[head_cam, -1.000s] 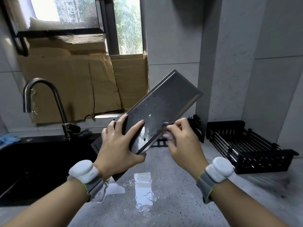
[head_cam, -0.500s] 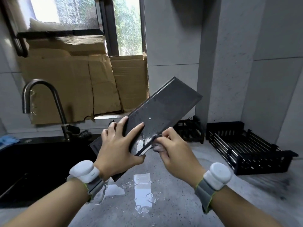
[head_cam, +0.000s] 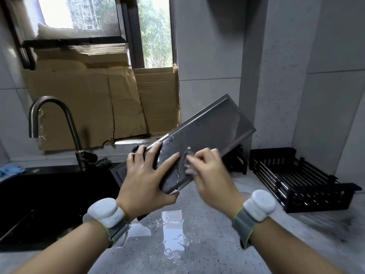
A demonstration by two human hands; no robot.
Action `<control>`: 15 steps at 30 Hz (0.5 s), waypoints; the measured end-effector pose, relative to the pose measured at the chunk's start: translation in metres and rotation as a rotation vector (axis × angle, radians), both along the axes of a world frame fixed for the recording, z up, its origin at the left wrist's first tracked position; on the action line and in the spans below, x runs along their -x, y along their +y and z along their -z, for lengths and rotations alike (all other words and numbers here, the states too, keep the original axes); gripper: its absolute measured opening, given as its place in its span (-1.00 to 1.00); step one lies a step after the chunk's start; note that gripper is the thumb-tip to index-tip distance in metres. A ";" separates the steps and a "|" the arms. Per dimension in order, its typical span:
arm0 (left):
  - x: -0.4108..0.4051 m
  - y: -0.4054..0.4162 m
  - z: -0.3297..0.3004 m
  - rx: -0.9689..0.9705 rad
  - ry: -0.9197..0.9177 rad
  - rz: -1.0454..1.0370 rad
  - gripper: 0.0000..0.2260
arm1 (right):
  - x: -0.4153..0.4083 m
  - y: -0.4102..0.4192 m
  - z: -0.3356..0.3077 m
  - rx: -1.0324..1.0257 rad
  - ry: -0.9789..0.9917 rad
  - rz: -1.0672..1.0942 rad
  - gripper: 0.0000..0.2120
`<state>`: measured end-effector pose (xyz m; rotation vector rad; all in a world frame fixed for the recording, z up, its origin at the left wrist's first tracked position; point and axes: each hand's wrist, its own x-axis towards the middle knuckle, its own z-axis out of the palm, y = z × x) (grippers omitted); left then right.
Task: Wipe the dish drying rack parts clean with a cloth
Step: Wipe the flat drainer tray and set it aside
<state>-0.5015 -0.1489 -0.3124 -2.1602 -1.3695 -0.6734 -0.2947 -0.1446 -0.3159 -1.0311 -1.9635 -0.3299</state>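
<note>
Wet grey stone makes up the surface nearest me, with a puddle shining just below the two wrists. Above it the left hand grips the lower end of a metal tray, thumb under the rim and fingers spread over the face, holding it tilted with the far end raised toward the wall. The right hand is curled round a small pale cloth and presses it to the tray's wet face, close beside the left fingertips. I take this as the wiping of the tray mid-stroke; drops remain on the metal, so the next pass likely needs the cloth drawn up toward the raised end while the left hand keeps firm. Farther right, a black rack sits on the surface, seemingly awaiting its turn.
</note>
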 end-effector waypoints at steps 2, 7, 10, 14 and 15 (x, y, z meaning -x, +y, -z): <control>0.000 0.002 0.002 0.030 0.030 -0.018 -0.11 | 0.007 -0.005 0.006 0.025 -0.092 -0.097 -0.77; 0.018 0.002 0.008 0.087 0.038 -0.036 -0.06 | -0.020 0.011 -0.024 0.027 0.257 0.069 -0.65; 0.021 -0.002 0.010 0.058 0.071 0.012 -0.10 | -0.041 0.025 -0.040 0.020 0.375 0.250 -0.71; 0.015 -0.005 0.008 0.023 0.080 0.040 -0.14 | -0.028 0.028 -0.032 0.054 0.287 0.217 -0.78; 0.013 -0.005 0.007 0.021 0.088 0.040 -0.14 | -0.020 0.025 -0.027 0.069 0.228 0.152 -0.78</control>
